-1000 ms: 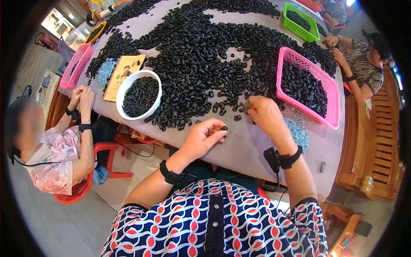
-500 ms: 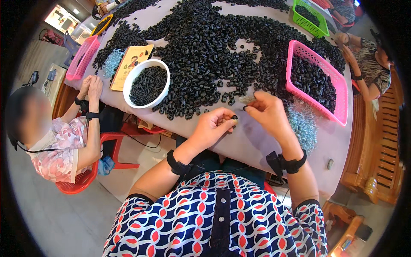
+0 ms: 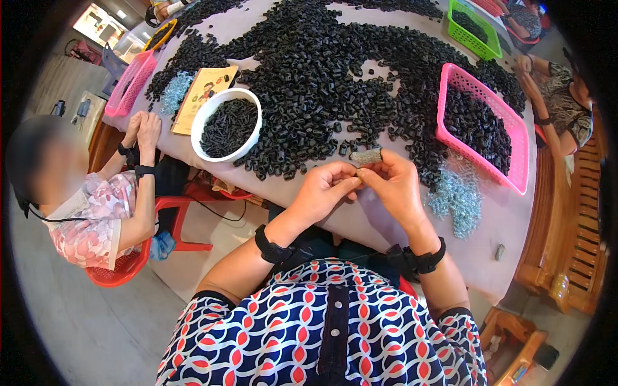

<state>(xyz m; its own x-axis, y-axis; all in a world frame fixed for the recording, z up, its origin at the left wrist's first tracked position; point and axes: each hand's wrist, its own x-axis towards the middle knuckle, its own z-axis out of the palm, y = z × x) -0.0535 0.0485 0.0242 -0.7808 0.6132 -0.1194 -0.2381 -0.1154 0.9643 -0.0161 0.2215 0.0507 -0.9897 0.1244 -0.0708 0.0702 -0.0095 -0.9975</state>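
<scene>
My left hand [image 3: 325, 190] and my right hand [image 3: 393, 183] meet in front of me above the table's near edge, fingertips touching. My right hand pinches a small grey ridged part [image 3: 365, 156] that sticks up between thumb and forefinger. My left hand's fingers are closed at the same spot; what they hold is hidden. Just beyond the hands spreads a large heap of small black plastic pieces [image 3: 335, 71]. A white bowl [image 3: 225, 151] of black pieces stands to the left, a pink basket [image 3: 479, 125] of them to the right.
A pile of small silvery metal springs [image 3: 456, 196] lies right of my hands. A seated person [image 3: 96, 199] works at the table's left, another [image 3: 557, 96] at the right. A second pink basket [image 3: 132, 83], a green basket [image 3: 473, 29] and a yellow card [image 3: 205, 90] lie farther off.
Both hands have drawn back from the heap toward me and come together; the grey part now shows in my right fingers.
</scene>
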